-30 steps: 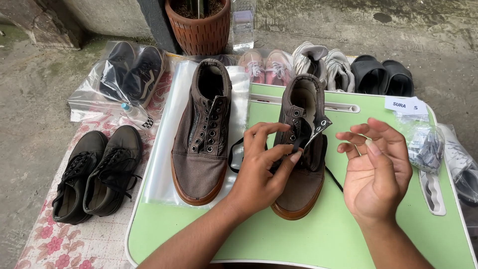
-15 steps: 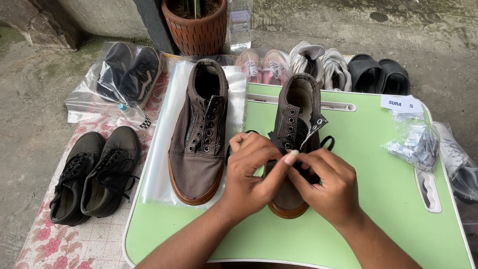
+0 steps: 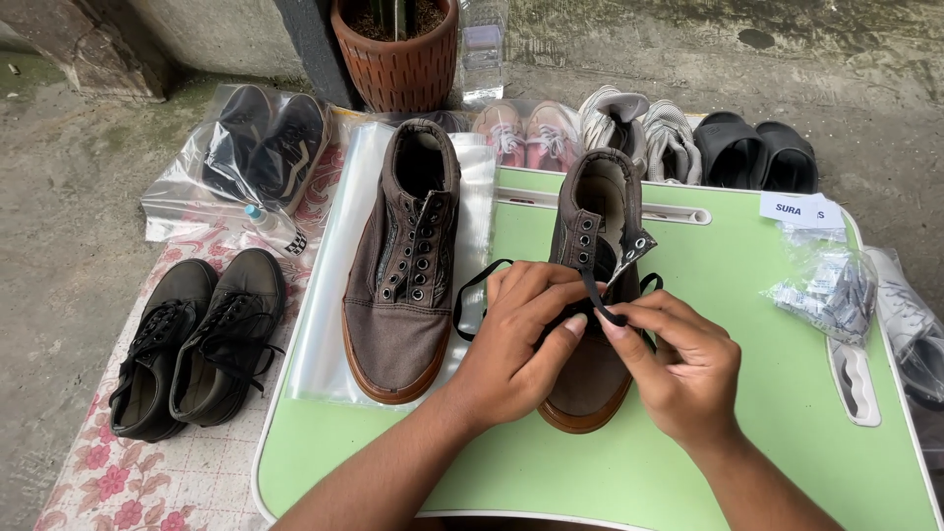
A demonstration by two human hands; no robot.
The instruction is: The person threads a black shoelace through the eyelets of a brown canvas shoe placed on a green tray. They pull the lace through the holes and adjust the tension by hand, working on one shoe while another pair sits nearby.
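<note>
1. Rough grey concrete ground (image 3: 88,226) is filling the background of the head view, with a ribbed terracotta plant pot (image 3: 398,54) standing at the top and a clear plastic bottle (image 3: 483,49) just beside it.
2. Lying below is a pale green plastic lap-desk surface (image 3: 747,393), resting partly on a floral pink-and-white cloth (image 3: 147,482).
3. On that surface a brown canvas low-top shoe with a tan rubber sole (image 3: 598,226) is pointing its toe toward the camera, its tongue standing open.
4. The left hand (image 3: 516,349) is resting over the shoe's middle, its fingers (image 3: 560,334) curling closed around a flat black shoelace (image 3: 472,290) that is looping out to the left.
5. The right hand (image 3: 683,369) is touching the left at the fingertips, pinching the same lace's end shut between thumb and forefinger just over the eyelets.
6. A matching unlaced brown canvas shoe (image 3: 403,265) is lying just beside it on a clear plastic sleeve (image 3: 329,295).
7. A pair of black lace-up sneakers (image 3: 197,339) is sitting on the cloth at left, and another dark pair is lying bagged in clear plastic (image 3: 256,147) above.
8. Pink sneakers (image 3: 521,133), grey-white knit sneakers (image 3: 639,128) and black slides (image 3: 752,152) are lining the far edge.
9. Small clear packets (image 3: 826,285) are heaping at the right edge.
</note>
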